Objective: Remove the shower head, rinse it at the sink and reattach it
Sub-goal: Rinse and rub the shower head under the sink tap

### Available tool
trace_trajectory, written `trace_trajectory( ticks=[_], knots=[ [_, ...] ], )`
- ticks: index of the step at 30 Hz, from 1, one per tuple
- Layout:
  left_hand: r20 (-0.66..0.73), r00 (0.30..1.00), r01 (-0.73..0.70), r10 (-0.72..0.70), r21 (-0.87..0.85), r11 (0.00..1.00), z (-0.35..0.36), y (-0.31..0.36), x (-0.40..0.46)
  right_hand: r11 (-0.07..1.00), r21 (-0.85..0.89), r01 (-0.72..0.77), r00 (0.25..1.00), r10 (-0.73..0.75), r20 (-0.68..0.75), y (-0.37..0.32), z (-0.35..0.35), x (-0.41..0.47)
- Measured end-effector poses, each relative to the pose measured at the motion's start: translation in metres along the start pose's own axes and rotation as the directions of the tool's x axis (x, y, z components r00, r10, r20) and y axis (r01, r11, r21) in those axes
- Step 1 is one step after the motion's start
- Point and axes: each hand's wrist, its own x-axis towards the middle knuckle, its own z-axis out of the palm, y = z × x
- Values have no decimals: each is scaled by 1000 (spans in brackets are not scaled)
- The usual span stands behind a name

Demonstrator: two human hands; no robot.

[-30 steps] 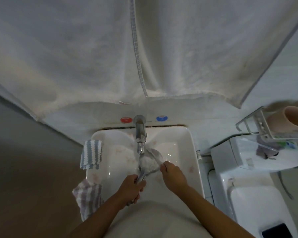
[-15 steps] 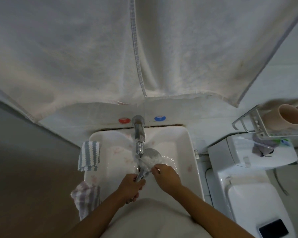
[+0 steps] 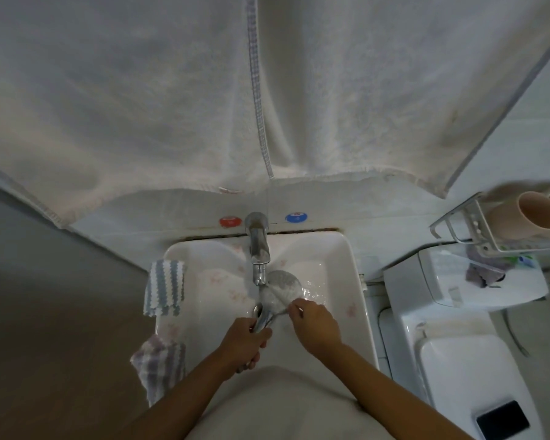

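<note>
The chrome shower head (image 3: 283,285) lies face up in the white sink (image 3: 353,274), right under the running tap (image 3: 258,249). Water splashes over its round face. My left hand (image 3: 245,339) is closed around its handle near the sink's front. My right hand (image 3: 315,325) reaches in from the right, and its fingertips touch the near edge of the round face. I cannot tell whether they pinch it or only rub it.
A striped blue cloth (image 3: 165,287) and a checked cloth (image 3: 159,360) hang over the sink's left rim. A large white towel (image 3: 267,90) hangs overhead. To the right are a toilet (image 3: 458,360) with a phone (image 3: 502,422) on it and a wire rack with pink cups (image 3: 531,214).
The shower head has shifted slightly right and away under the tap. My right hand has slid along the edge of its face. The camera has tipped a little.
</note>
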Motion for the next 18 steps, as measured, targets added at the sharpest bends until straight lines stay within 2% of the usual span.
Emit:
trace_trajectory(
  ticks=[4, 7, 9, 13, 18],
  knots=[
    [-8, 1000, 23, -24, -37, 999, -3, 0, 3, 1000, 19, 21, 995, -23, 100, -2, 4, -7],
    [-6, 999, 33, -34, -47, 998, -5, 1, 4, 1000, -3, -22, 1000, 22, -18, 3, 1, -4],
    [-4, 999, 32, -33, -44, 998, -5, 1, 5, 999, 14, -42, 998, 43, -36, 5, 0, -3],
    [-9, 999, 48, -49, -53, 997, -6, -1, 6, 998, 61, 2, 992, -10, 129, 2, 6, -8],
    [-10, 999, 50, -50, -50, 998, -8, 0, 6, 998, 21, -61, 997, 62, -45, 5, 1, -4]
  ],
)
